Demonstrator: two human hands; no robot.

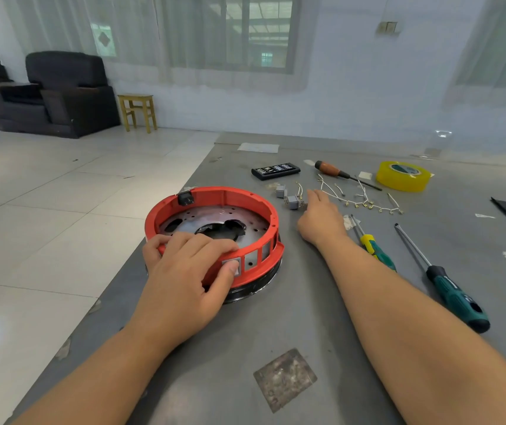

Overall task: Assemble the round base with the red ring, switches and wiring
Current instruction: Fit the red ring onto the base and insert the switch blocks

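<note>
Left hand (184,265): grips near rim of red ring (233,197), thumb on a grey switch (232,266) seated in its slot.
Round base (215,223): near table's (276,317) left edge, inside ring.
Right hand (319,216): fingers reaching onto one of two loose switches (293,201); grip unclear.
Wiring (359,197): beyond right hand.
Screwdrivers: three.

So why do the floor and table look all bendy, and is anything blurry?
Head view: the wide-angle lens curves the table edge and floor tile lines; window light leaves a pale glare on the floor at left; the red ring and both hands, left and right, look sharp; the far right wall is smeared and hazy.
</note>
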